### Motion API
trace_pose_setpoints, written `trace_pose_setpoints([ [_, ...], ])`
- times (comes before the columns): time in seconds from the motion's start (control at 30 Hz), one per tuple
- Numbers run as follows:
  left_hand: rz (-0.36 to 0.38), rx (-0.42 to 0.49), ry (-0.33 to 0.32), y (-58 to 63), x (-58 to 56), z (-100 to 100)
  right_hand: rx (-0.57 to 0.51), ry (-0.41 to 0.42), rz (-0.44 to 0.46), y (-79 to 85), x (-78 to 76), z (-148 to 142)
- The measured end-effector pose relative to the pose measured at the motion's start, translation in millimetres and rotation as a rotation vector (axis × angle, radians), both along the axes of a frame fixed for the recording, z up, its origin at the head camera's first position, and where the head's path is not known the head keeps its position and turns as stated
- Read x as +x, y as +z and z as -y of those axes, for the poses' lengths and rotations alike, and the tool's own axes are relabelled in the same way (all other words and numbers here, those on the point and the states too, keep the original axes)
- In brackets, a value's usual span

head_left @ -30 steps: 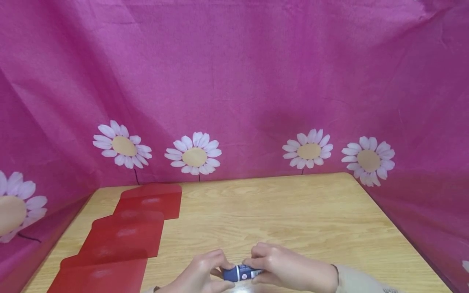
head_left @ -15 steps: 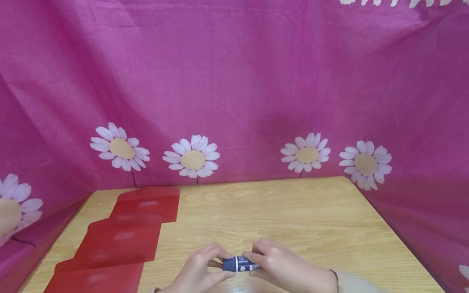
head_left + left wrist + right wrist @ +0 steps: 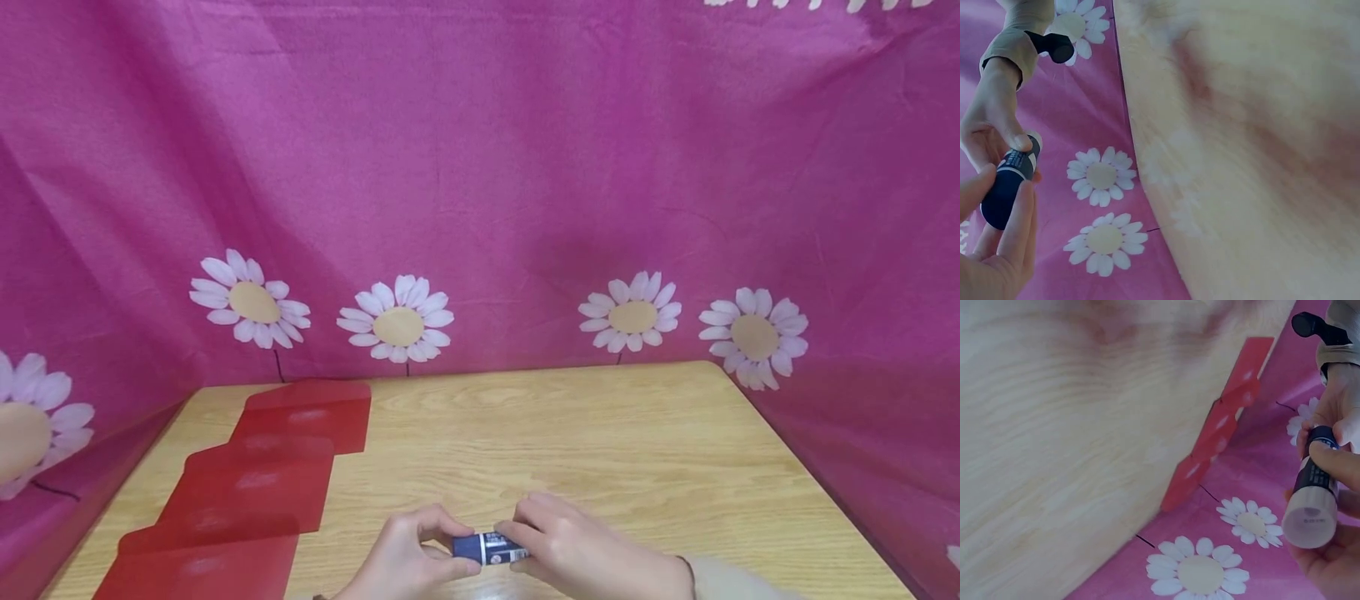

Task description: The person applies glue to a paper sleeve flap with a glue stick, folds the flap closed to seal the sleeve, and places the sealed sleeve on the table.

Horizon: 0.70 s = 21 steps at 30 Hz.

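Observation:
A glue stick [image 3: 491,548] with a dark blue cap and label lies crosswise between my two hands, near the front of the table. My left hand [image 3: 408,552] pinches the capped end between thumb and fingers. My right hand [image 3: 573,548] grips the labelled body from the other side. In the right wrist view the glue stick's white base [image 3: 1310,519] faces the camera, with my right fingers around the body. The left wrist view shows the cap [image 3: 1000,200] seated against the body, held by my left thumb and fingers.
Several red envelopes [image 3: 247,483] lie overlapping in a slanted row on the left of the wooden table [image 3: 600,442]. A magenta cloth [image 3: 510,183] printed with daisies hangs behind and along the sides.
Both hands keep hold of the glue stick and have lifted it slightly in the head view. The head view itself has shifted a little. The envelopes stay where they were.

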<state>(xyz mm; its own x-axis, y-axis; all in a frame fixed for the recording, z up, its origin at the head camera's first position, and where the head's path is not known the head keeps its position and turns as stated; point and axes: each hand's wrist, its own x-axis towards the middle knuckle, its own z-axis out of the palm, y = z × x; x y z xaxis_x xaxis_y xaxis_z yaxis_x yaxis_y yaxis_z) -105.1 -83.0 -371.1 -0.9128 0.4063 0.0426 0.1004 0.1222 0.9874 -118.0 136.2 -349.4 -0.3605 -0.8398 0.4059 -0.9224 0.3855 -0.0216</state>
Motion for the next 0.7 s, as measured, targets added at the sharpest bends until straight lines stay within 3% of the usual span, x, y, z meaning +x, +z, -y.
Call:
trace_pose_setpoints([
  [0.1, 0.053, 0.014, -0.019, -2.4, 3.3, 1.9, 0.050, 0.008, 0.091, 0.5, 2.4, -1.4],
  [0.2, 0.058, 0.020, -0.017, -4.0, 6.0, 2.1, 0.073, 0.000, 0.154, 0.5, 3.8, -1.9],
  [0.5, 0.032, 0.001, 0.015, -6.2, 12.7, 0.8, 0.114, -0.010, 0.177, 1.4, 5.9, -0.5],
  [0.7, 0.020, 0.010, -0.014, -5.1, 13.8, 2.1, 0.078, 0.005, 0.223, 1.0, 7.4, -2.4],
])
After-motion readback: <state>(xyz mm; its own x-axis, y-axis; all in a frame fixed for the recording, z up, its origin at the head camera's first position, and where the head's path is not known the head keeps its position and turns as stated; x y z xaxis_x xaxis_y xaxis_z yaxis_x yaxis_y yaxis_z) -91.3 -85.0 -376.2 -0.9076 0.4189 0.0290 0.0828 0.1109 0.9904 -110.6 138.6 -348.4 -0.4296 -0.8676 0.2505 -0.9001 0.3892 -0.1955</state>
